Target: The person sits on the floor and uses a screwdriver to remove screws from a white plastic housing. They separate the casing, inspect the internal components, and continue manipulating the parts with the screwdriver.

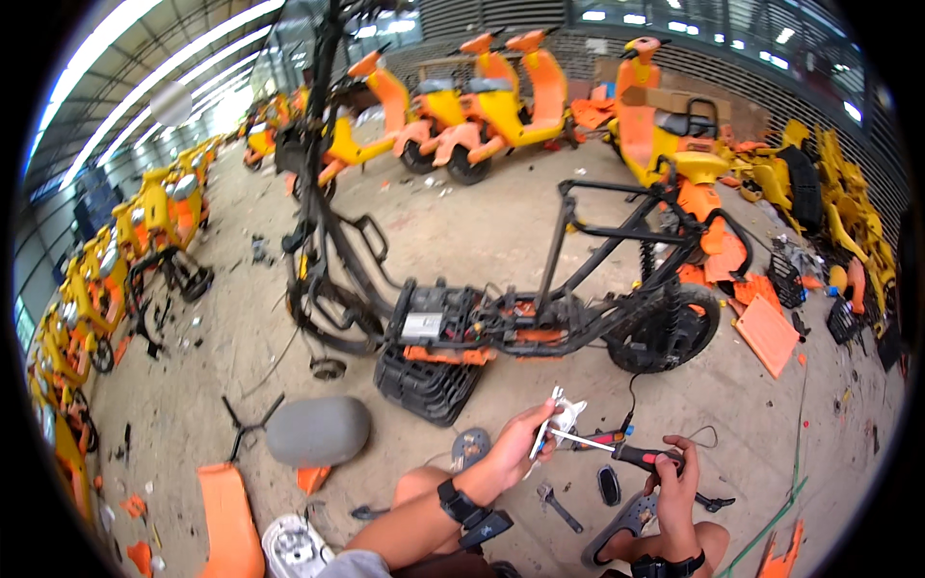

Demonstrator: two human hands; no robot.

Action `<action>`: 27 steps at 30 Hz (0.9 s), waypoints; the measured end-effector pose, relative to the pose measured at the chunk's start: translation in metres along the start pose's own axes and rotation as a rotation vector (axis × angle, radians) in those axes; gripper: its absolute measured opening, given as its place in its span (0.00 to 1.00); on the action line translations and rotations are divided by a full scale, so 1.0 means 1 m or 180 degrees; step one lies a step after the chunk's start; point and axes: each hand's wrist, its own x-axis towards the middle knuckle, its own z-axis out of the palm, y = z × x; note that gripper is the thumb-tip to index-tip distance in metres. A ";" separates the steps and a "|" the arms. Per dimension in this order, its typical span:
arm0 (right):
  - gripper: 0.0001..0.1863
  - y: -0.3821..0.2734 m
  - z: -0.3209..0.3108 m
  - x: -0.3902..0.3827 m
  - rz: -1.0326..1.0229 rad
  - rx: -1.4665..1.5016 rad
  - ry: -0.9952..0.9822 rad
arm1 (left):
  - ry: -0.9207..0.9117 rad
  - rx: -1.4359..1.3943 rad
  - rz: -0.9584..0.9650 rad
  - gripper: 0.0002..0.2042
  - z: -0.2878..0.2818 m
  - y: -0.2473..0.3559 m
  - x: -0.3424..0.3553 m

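My left hand (518,445) is closed on a small white and silver part (568,416), held up in front of the stripped scooter frame (564,332). A screwdriver (636,457) with a black and red handle is gripped in my right hand (677,486). Its shaft points left and its tip meets the part, though the exact contact is hard to make out. Behind the shaft, a red and black tool (609,438) with a dark cord lies low near the rear wheel (665,328). On the floor below my hands rest a wrench (561,508) and a dark oval piece (608,485).
Under the frame sits a black plastic basket (424,387). A grey rounded seat (318,432) and an orange panel (229,515) lie at left. Yellow and orange scooters (535,91) stand behind. Loose body panels (766,335) pile up at right.
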 end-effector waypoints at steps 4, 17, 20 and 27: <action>0.14 -0.012 0.006 -0.003 0.0293 0.0111 -0.0060 | 0.0113 -0.0004 0.0060 0.19 -0.004 0.005 -0.009; 0.15 -0.004 0.003 -0.001 0.0382 0.0284 -0.0207 | 0.0421 0.0336 0.0529 0.19 0.007 0.003 -0.008; 0.16 -0.005 0.000 0.002 0.0603 0.0348 -0.0124 | 0.0311 0.0474 0.0497 0.19 0.006 0.002 -0.008; 0.16 -0.002 0.007 0.008 0.0452 0.0112 -0.0008 | 0.0330 0.0543 0.0574 0.24 0.006 0.002 -0.005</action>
